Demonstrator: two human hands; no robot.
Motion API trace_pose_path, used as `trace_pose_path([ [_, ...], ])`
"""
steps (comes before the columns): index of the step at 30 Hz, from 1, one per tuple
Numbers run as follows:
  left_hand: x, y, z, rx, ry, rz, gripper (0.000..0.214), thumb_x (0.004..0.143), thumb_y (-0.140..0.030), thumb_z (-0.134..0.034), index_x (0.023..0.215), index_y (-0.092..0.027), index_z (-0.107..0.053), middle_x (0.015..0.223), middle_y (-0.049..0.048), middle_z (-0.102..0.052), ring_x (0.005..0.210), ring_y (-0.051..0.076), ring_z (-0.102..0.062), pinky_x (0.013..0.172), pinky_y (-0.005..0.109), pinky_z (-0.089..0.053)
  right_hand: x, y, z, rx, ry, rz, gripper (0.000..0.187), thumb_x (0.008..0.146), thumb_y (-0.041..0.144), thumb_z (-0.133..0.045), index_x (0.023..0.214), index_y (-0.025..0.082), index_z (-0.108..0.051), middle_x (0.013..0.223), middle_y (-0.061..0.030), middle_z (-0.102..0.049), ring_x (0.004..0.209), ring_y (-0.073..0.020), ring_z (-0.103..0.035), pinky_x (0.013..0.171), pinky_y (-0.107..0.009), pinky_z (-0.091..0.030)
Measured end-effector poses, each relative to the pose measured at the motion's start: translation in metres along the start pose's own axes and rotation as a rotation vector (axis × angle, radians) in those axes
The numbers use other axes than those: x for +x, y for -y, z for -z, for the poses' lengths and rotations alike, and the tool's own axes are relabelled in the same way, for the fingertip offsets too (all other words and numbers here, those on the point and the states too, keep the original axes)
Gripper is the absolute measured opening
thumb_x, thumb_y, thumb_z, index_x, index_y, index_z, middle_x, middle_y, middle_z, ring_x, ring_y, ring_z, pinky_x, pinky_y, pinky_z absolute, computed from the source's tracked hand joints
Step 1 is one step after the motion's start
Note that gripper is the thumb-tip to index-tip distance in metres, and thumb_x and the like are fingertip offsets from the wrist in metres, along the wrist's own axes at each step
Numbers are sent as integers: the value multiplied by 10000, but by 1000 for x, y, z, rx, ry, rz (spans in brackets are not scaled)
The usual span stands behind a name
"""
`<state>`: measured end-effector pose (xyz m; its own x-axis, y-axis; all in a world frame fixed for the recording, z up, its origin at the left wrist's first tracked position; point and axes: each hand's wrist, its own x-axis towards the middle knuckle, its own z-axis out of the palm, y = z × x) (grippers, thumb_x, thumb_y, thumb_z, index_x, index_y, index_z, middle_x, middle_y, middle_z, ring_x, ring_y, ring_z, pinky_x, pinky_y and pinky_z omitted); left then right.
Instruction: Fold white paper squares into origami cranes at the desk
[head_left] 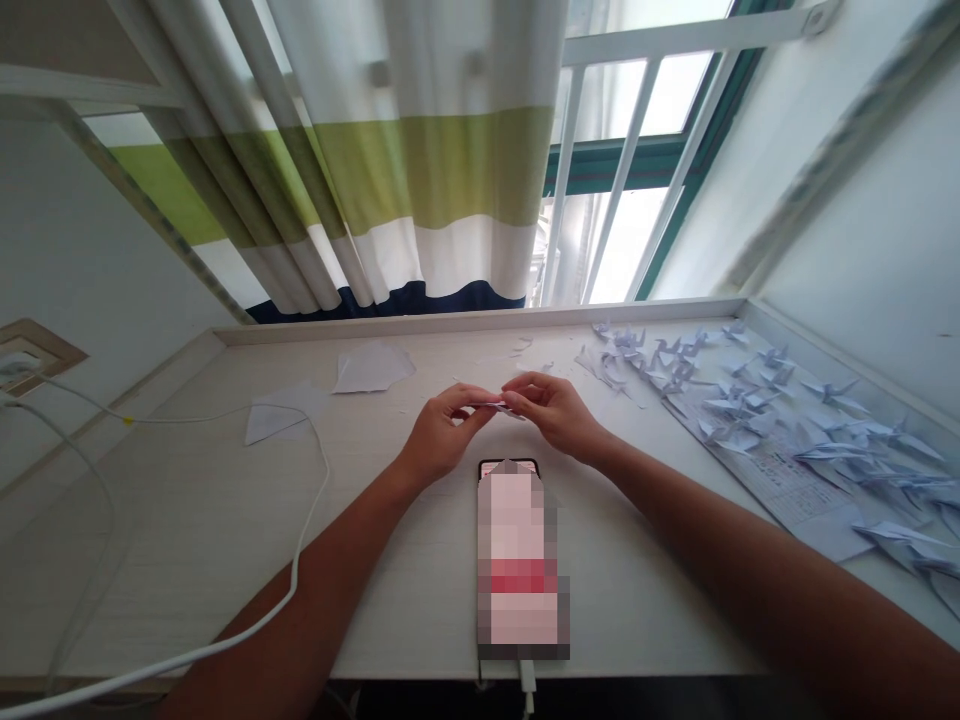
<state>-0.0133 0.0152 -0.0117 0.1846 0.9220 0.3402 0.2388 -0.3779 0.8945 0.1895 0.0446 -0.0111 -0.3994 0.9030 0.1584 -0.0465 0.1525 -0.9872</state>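
Note:
A small folded piece of white paper (511,410) is pinched between both hands above the middle of the desk. My left hand (448,428) grips its left end between thumb and fingers, and my right hand (556,410) grips the right end. The fingers cover much of the paper, so its exact folded shape is hidden. Just below the hands lies a phone (487,468) with a blurred-out screen and a cable plugged into its bottom end.
Many folded paper cranes (739,400) crowd the right side, some on a printed sheet (814,495). Paper squares (373,367) and another sheet (276,415) lie left. Paper scraps (517,347) lie behind the hands. A white cable (319,480) crosses the left forearm.

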Motion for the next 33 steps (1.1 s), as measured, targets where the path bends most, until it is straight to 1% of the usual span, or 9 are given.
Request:
trace_pose_path([
  [2, 0, 0, -1, 0, -19, 18, 199, 894, -358, -724, 1034, -238, -800, 1086, 71, -775, 971, 206, -702, 766, 293, -517, 0, 1, 0, 96, -37, -44, 436, 779, 500, -856, 1034, 188, -690, 915, -57, -784, 874, -197, -725, 905, -415, -559],
  [4, -1, 0, -1, -20, -33, 61, 269, 880, -343, -741, 1125, -239, -778, 1135, 77, -771, 950, 198, -694, 783, 301, -521, 0, 3, -1, 185, -75, -79, 470, 752, 471, -886, 1064, 193, -672, 944, -59, -788, 904, -202, -736, 955, -443, -557],
  [8, 0, 0, 0, -237, -12, 156, 475, 850, -324, -784, 1303, -227, -679, 1244, 99, -733, 1035, 200, -684, 894, 329, -523, -1, 6, -1, 293, -101, -109, 496, 736, 456, -901, 1083, 197, -657, 917, -41, -772, 896, -196, -741, 993, -457, -555],
  [12, 3, 2, 1, -494, -50, 193, 532, 803, -294, -836, 1294, -210, -652, 1160, 80, -744, 1009, 176, -681, 963, 347, -506, -1, 8, -2, 326, -69, -110, 482, 739, 461, -897, 1086, 213, -671, 933, -33, -748, 887, -192, -735, 990, -448, -561],
  [18, 4, -3, 1, -684, -71, 264, 582, 732, -247, -889, 1262, -212, -651, 1022, 35, -736, 951, 154, -671, 955, 337, -501, -2, 11, -3, 360, -4, -124, 452, 734, 444, -907, 1058, 219, -687, 980, -38, -738, 920, -185, -719, 990, -419, -551],
  [20, 4, -7, 1, -711, -64, 276, 574, 729, -254, -889, 1250, -208, -652, 971, 21, -722, 940, 157, -674, 953, 339, -502, -3, 13, -3, 357, 44, -136, 447, 739, 443, -904, 1060, 219, -690, 986, -39, -736, 936, -187, -713, 983, -414, -553],
  [24, 4, -9, 3, -744, -60, 287, 590, 707, -237, -902, 1239, -219, -649, 995, 19, -713, 929, 156, -684, 928, 330, -515, -3, 13, -1, 353, 106, -161, 438, 748, 453, -897, 1058, 215, -699, 1000, -39, -734, 920, -178, -709, 950, -398, -554],
  [30, 6, -7, 3, -738, -110, 306, 647, 657, -219, -931, 1236, -216, -643, 902, -9, -718, 819, 127, -675, 822, 289, -523, -3, 15, 1, 357, 159, -154, 487, 722, 496, -904, 1077, 229, -705, 1047, -46, -732, 961, -192, -715, 894, -359, -551],
  [33, 7, -7, 4, -697, -132, 294, 649, 654, -273, -936, 1224, -207, -634, 908, 5, -743, 807, 133, -677, 816, 300, -519, -4, 18, 1, 326, 145, -159, 536, 681, 436, -938, 1118, 238, -700, 995, -40, -746, 903, -196, -712, 828, -359, -560],
])
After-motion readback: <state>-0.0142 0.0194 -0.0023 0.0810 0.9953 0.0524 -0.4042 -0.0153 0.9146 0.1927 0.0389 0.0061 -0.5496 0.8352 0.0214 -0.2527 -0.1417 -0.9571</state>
